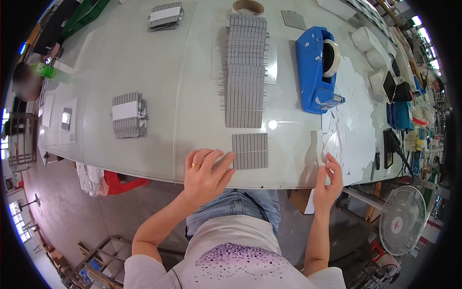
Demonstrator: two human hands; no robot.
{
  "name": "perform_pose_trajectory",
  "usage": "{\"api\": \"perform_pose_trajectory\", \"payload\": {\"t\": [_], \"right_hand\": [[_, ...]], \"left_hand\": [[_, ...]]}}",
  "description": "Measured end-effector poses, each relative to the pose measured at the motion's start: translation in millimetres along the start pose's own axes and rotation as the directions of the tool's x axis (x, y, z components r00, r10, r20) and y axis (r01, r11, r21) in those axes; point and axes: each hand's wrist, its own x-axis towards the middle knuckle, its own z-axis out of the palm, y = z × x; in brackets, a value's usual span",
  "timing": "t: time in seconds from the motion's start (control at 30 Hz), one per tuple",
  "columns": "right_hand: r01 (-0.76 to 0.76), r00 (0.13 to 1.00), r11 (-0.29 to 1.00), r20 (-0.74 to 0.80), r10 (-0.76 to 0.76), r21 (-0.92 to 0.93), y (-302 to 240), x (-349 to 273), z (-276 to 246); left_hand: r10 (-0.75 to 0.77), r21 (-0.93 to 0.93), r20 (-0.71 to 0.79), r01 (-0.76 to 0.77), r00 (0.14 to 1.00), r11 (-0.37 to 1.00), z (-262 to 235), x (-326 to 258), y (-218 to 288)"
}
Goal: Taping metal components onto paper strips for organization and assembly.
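Note:
A small grey panel of parallel slats (250,151), with a thin pale thread across it, lies flat near the table's front edge. My left hand (206,174) is at its left edge, fingers spread, a gold-coloured ring on one. I cannot tell whether the fingertips press on the panel or only hover beside it. To the right, my right hand (330,180) is by the white paper pieces (332,143), thumb and fingers bent but apart. Nothing plainly shows between them. Just beyond the panel runs a long overlapping row of similar grey panels (244,91).
A blue tape dispenser (310,72) with a pale roll stands right of the row. Paper-banded stacks of grey panels (126,111) sit at left and far left. A brown tape roll (248,6) lies at the far end; scattered white sheets (358,125) cover the right side, near a fan (402,220).

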Motion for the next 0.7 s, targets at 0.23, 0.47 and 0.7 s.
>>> {"api": "perform_pose_trajectory", "payload": {"t": [0.23,0.47,0.7], "right_hand": [[-0.380,0.897,0.782,-0.011,0.442,0.495,-13,26,-5],[-0.554,0.806,0.706,0.496,0.322,0.441,-61,27,51],[-0.537,0.745,0.771,0.621,0.242,0.343,-62,32,79]], "left_hand": [[-0.009,0.034,0.014,0.008,1.000,0.999,-7,1,-1],[0.018,0.026,0.010,-0.018,1.000,0.999,-2,-2,-4],[0.019,0.040,0.021,-0.020,1.000,0.999,-2,-2,-5]]}}
